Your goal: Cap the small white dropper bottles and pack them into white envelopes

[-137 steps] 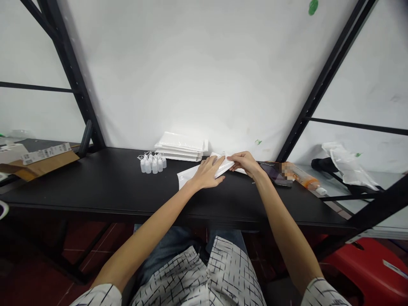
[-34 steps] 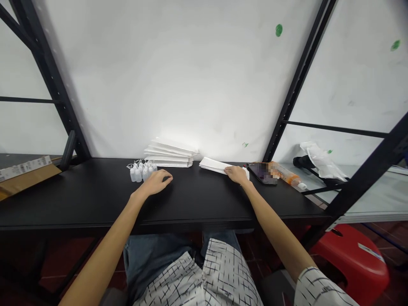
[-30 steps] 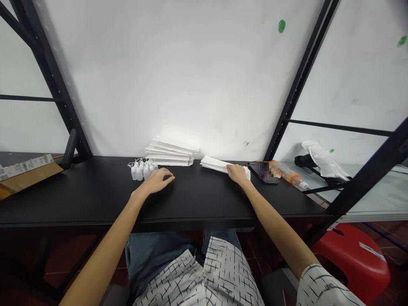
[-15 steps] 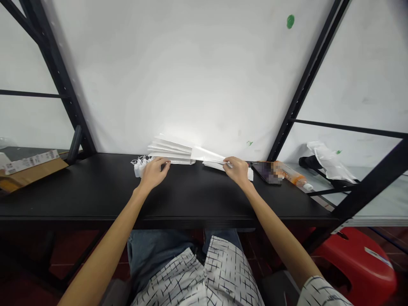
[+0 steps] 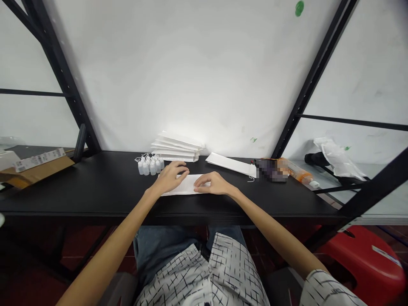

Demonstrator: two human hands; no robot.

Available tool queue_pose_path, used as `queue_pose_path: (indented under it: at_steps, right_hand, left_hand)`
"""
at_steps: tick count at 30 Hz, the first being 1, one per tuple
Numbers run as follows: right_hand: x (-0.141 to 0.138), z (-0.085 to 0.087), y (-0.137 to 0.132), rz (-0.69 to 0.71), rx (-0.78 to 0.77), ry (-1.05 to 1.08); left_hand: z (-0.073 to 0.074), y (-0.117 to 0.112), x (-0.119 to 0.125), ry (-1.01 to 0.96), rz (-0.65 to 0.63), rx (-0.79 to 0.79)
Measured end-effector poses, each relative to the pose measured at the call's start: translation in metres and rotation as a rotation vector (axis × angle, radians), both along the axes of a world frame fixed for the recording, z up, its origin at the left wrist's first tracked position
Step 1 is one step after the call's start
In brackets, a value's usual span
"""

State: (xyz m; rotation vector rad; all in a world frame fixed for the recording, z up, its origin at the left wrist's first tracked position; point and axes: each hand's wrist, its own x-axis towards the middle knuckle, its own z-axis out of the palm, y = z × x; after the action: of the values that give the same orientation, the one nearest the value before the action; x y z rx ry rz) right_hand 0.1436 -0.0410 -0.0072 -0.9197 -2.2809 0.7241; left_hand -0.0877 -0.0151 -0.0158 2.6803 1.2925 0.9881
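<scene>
A flat white paper bag lies on the black table in front of me. My left hand rests on its left end with fingers bent, pressing it down. My right hand lies on its right end, fingers curled onto the paper. Behind my left hand stand several small white dropper bottles. A stack of white paper bags sits against the wall. Another flat white bag lies to the right of the stack.
A phone and an orange-labelled bottle lie at the table's right end. A cardboard box sits at the left. Black rack posts frame the table. A red stool stands at lower right. A crumpled plastic bag lies beyond the rack.
A white bag has come off the pile to the table's middle in front of me. Both hands moved toward me and now lie on it.
</scene>
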Motion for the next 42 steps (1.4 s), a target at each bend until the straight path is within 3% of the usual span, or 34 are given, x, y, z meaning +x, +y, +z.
queue_pose_path:
  at_steps: [5, 10, 16, 23, 34, 42]
  right_hand:
    - [-0.007, 0.005, 0.012, -0.007, -0.165, 0.13]
    - [-0.041, 0.019, 0.042, -0.102, -0.092, 0.275]
    - [-0.103, 0.046, 0.083, -0.082, 0.104, 0.062]
    - [-0.147, 0.064, 0.093, -0.136, 0.32, -0.269]
    - [-0.16, 0.05, 0.097, -0.201, 0.366, -0.38]
    - [-0.141, 0.058, 0.099, -0.212, 0.35, -0.263]
  left_hand:
    - [-0.027, -0.015, -0.015, 0.246, -0.058, -0.171]
    - [-0.028, -0.021, -0.043, 0.254, 0.01, -0.187]
    - [-0.027, -0.021, -0.046, 0.232, 0.052, -0.159]
    - [-0.027, -0.025, -0.042, 0.181, 0.056, -0.102]
    - [-0.023, -0.029, -0.039, 0.228, 0.035, -0.072]
    - [-0.024, -0.03, -0.04, 0.205, 0.01, -0.004]
